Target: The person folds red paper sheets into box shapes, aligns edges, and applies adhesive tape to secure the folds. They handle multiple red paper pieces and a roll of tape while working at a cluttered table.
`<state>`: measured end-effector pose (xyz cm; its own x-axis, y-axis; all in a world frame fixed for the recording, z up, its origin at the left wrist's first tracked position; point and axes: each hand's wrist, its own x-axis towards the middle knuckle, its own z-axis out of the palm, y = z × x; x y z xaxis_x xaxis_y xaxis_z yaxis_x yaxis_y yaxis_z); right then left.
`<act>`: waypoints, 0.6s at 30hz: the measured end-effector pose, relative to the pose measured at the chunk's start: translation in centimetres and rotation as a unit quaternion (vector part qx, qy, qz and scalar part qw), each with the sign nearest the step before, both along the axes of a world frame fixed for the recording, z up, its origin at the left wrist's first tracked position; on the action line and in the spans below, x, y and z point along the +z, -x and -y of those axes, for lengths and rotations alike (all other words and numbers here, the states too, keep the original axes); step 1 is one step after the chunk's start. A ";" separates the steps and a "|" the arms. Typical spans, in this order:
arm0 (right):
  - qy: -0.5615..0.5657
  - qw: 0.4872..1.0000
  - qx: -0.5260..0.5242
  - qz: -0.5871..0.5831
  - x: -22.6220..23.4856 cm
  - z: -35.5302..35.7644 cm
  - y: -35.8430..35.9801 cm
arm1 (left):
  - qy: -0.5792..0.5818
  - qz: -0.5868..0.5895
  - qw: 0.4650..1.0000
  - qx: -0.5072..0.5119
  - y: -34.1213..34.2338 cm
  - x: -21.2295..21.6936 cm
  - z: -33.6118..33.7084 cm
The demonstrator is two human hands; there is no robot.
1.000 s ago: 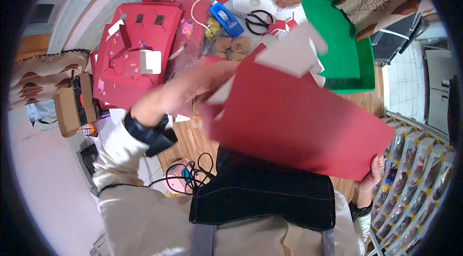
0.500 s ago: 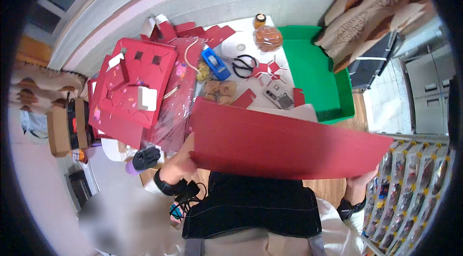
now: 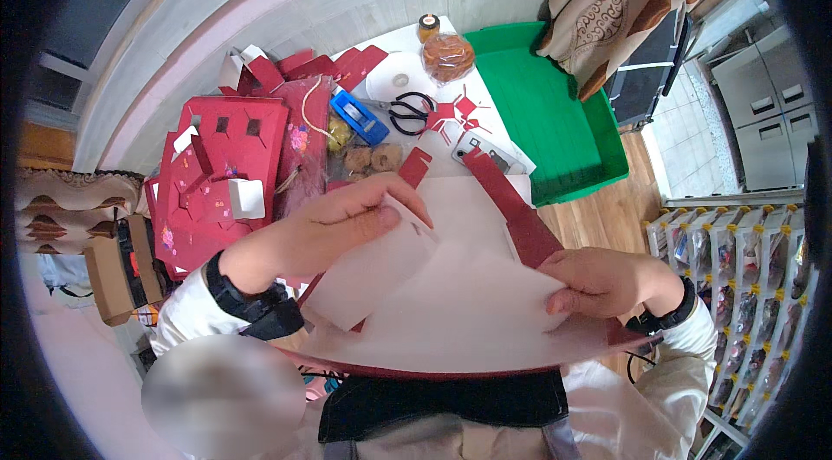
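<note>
A large piece of box card (image 3: 451, 321), white on the side facing up and red on the other, lies across my lap and the table's near edge. Its flaps stand partly folded. My left hand (image 3: 316, 230) is closed on the left white flap, thumb on top and fingers behind. On the right side, my right hand (image 3: 598, 282) pinches another flap between thumb and curled fingers. Beyond the card lie red card strips (image 3: 494, 178), a phone (image 3: 485, 154), black-handled scissors (image 3: 411, 113) and a blue tape dispenser (image 3: 360, 118).
Red flattened boxes (image 3: 247, 144) are piled at the left of the table. A green tray (image 3: 542, 105) stands at the right, near a wrapped brown bundle (image 3: 448, 57) and a small jar (image 3: 428, 27). A rack of clear compartments (image 3: 737, 295) stands at the far right.
The card has been turned from its red side to its white side and lowered toward me. Both hands have shifted inward from its outer ends onto its flaps.
</note>
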<state>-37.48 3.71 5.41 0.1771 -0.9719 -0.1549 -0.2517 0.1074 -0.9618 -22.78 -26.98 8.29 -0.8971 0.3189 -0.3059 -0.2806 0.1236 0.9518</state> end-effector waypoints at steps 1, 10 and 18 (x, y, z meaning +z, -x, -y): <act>0.009 1.000 0.019 0.002 -0.3 0.1 -0.1 | -0.049 0.025 0.998 0.008 0.4 0.3 -0.8; -0.077 0.986 0.131 0.070 -0.7 2.4 -0.2 | -0.067 -0.112 0.990 -0.057 0.6 -0.5 -1.2; -0.093 0.989 0.092 0.065 -0.2 2.2 -0.2 | -0.065 -0.069 0.991 -0.098 0.2 0.2 -1.4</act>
<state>-37.24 1.49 5.19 0.3789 -0.8778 -0.2931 -0.1597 0.2499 -0.9550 -22.98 -25.63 8.47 -0.8442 0.5201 -0.1299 -0.1302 0.0361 0.9908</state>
